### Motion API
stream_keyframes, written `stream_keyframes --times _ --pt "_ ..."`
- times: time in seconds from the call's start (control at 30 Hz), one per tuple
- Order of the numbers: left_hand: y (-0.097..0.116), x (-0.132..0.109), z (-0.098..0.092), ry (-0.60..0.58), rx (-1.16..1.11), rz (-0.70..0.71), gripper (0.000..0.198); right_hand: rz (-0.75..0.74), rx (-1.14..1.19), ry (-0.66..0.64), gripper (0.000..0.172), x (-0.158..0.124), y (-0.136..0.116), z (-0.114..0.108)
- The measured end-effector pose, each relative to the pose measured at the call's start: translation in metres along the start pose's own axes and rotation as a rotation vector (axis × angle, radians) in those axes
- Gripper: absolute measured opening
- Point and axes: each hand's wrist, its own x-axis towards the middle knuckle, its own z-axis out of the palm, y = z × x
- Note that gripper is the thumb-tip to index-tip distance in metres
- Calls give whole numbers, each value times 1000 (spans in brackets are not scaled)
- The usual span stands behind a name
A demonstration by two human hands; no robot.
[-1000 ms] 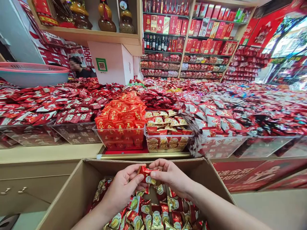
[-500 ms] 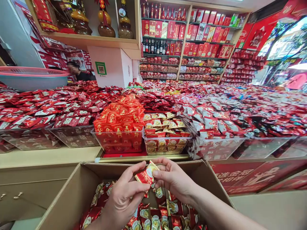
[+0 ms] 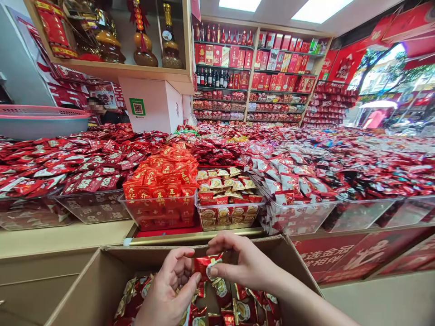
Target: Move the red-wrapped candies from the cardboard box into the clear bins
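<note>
A small red and gold durian candy packet (image 3: 203, 266) is held over a cardboard box (image 3: 83, 290). My right hand (image 3: 243, 262) grips the packet, its thumb on the front face and its fingers behind. My left hand (image 3: 170, 287) is beside the packet's left end, thumb and curled fingers apart; whether a fingertip touches the wrapper is hard to tell. Below both hands, inside the box, lie many similar red and gold packets (image 3: 245, 310). Just beyond the box, a clear bin (image 3: 231, 222) holds neatly stacked durian packets.
To its left stands a clear bin of orange-red packets (image 3: 159, 181); to its right, one of white and red packets (image 3: 299, 185). A basin (image 3: 44, 124) rests at far left. Wall shelves (image 3: 251, 68) hold bottles and boxes. A person (image 3: 102, 111) is behind the counter.
My left hand has loosened from the packet and shifted left and down. The packet, now in my right hand, has turned and dropped slightly. The view has tilted up a little.
</note>
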Motion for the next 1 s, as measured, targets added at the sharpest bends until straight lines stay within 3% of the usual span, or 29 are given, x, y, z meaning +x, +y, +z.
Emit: stream_keyframes --times 0.1,0.17,0.2,0.3,0.37,0.5,0.6,0.8,1.0 --pt "5 0 -3 -98 110 8 29 -8 -197 -39 16 -4 -8 -7" --pt "20 6 -7 -106 281 68 30 -44 -202 14 14 -4 -16 -18" --pt "32 13 -9 -93 427 127 32 -78 -177 70 18 -2 -22 -27" --pt "72 50 -11 -96 816 481 30 -170 -89 290 36 14 -38 -63" --pt "94 84 -6 -122 1034 586 30 -182 -70 395 38 32 -47 -87" --pt "106 139 9 -155 1132 531 20 -107 -155 489 18 68 -47 -114" --pt "100 157 17 -154 1186 477 15 -75 -252 514 11 84 -36 -119" --pt "99 157 17 -175 1199 433 14 -22 -454 533 6 96 -20 -113" --pt "109 151 12 -246 1058 423 13 9 -593 412 14 106 -13 -95"
